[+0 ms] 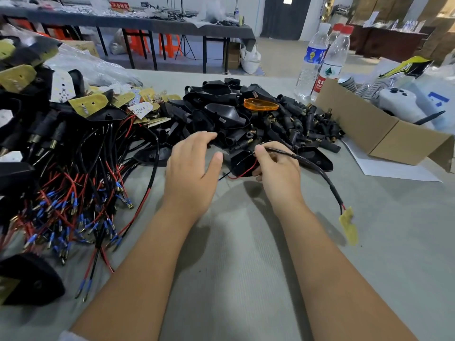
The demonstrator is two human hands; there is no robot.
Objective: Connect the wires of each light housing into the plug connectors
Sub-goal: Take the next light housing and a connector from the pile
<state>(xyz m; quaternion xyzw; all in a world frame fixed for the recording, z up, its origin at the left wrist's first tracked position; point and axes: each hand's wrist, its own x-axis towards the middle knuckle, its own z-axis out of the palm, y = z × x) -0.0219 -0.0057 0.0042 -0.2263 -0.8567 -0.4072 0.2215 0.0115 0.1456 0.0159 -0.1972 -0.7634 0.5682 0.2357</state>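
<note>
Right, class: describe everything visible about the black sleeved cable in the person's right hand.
The sleeved cable is a black, slightly glossy sheath, pinched near one end by the right hand. It arcs rightward and down above the grey table. At its far end red and black wires emerge, joined to a small yellow circuit board.

A long dark bench spans the far left, orange stools beneath; a dark doorway stands far right.

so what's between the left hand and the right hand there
In the head view, between the left hand and right hand lie a black housing and its thin red and black wires, over bare grey table.
</note>
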